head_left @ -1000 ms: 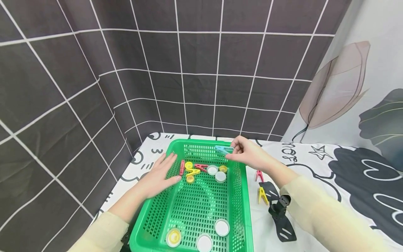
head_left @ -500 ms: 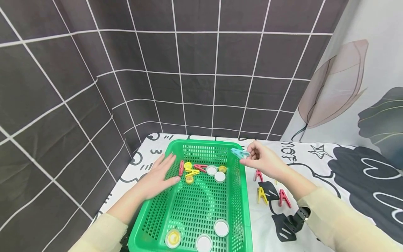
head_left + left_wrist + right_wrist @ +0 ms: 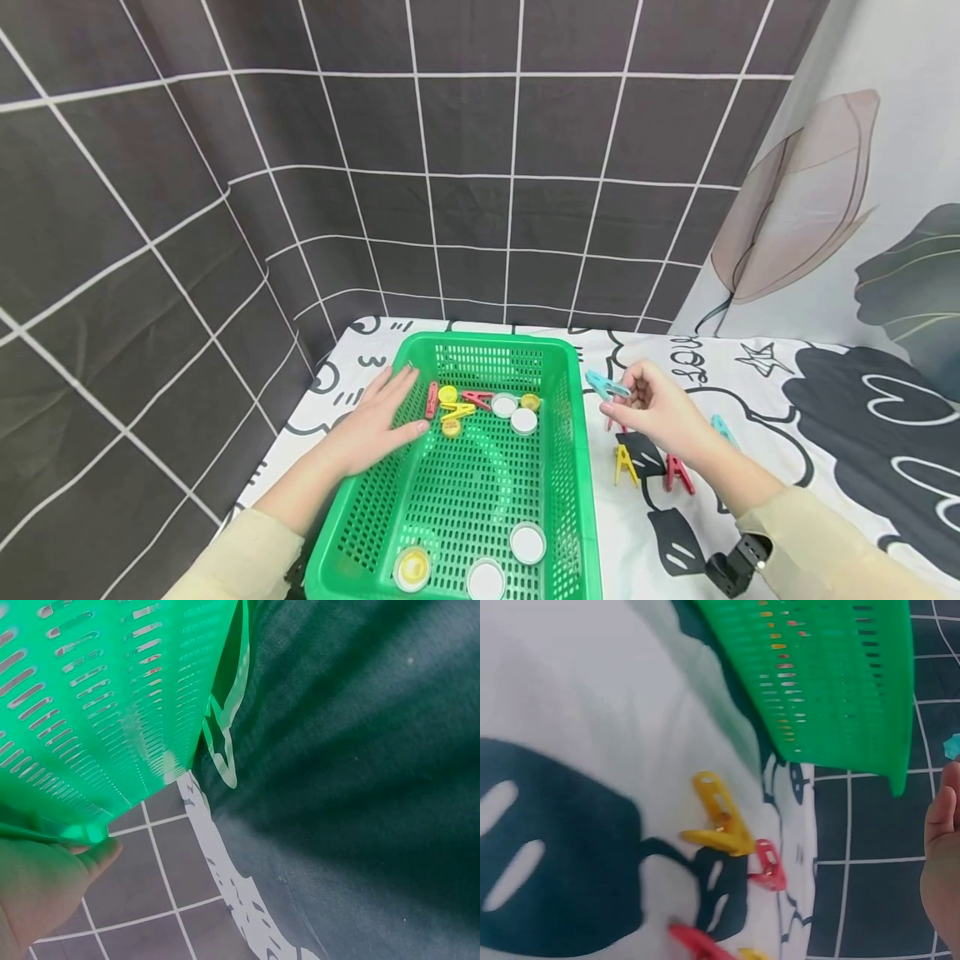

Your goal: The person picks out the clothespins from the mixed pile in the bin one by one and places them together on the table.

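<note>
My right hand [image 3: 651, 407] pinches a light-blue clothespin [image 3: 606, 386] in the air just right of the green basket [image 3: 588, 467]. In the right wrist view only a bit of that blue clothespin [image 3: 952, 747] shows at the right edge, above the thumb. My left hand [image 3: 378, 421] rests on the basket's left rim with its fingers straight; in the left wrist view the thumb [image 3: 101, 855] lies along the rim. Inside the basket, toward its far end, lie a yellow clothespin [image 3: 457, 410], red clothespins [image 3: 432, 400], and white and yellow bottle caps [image 3: 524, 421].
On the cloth right of the basket lie a yellow clothespin [image 3: 625, 465], a red clothespin [image 3: 678, 474] and a blue clothespin [image 3: 722, 428] partly behind my forearm. More caps [image 3: 528, 542] sit at the basket's near end. A dark tiled-pattern curtain [image 3: 480, 208] stands behind the table.
My right hand has carried the blue clothespin from over the basket rightward, past its right rim. Clothespins on the cloth came into view from behind the arm. The left hand stays in place.
</note>
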Available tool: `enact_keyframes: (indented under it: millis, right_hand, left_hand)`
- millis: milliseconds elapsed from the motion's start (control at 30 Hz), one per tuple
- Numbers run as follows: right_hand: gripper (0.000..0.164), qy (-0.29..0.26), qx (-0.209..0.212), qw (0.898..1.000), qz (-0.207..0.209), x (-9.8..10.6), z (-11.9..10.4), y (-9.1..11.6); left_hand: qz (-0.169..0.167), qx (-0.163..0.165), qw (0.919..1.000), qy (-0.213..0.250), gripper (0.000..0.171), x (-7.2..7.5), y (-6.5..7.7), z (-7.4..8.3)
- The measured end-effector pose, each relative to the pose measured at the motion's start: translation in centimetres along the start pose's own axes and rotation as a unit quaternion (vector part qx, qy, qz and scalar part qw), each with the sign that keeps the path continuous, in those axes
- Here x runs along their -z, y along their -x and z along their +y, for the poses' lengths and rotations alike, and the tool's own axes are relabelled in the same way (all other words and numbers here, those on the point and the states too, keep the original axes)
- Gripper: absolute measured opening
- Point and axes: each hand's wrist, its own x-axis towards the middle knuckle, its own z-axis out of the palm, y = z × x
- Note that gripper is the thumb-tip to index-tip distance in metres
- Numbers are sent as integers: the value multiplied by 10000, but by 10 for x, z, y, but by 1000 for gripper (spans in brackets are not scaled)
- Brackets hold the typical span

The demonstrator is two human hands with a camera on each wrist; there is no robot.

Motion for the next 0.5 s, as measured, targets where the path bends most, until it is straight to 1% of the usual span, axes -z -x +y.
enact_keyframes:
  millis: [133, 300, 400, 500]
  right_hand:
    - [31, 234, -19, 9995, 192, -4, 8, 11]
    - [32, 425, 164, 9977, 505, -13, 19, 26]
    - [33, 436, 298, 9972, 521, -20, 25, 36]
    - [35, 559, 305, 9967, 504, -27, 29, 46]
  left_hand:
    - [-4, -5, 10000, -1, 79, 0, 0, 0]
    - [11, 12, 10000, 17, 79, 1, 0, 0]
    - [-5, 10, 10000, 12, 80, 1, 0, 0]
    - [-14, 1, 10000, 16, 81, 1, 0, 0]
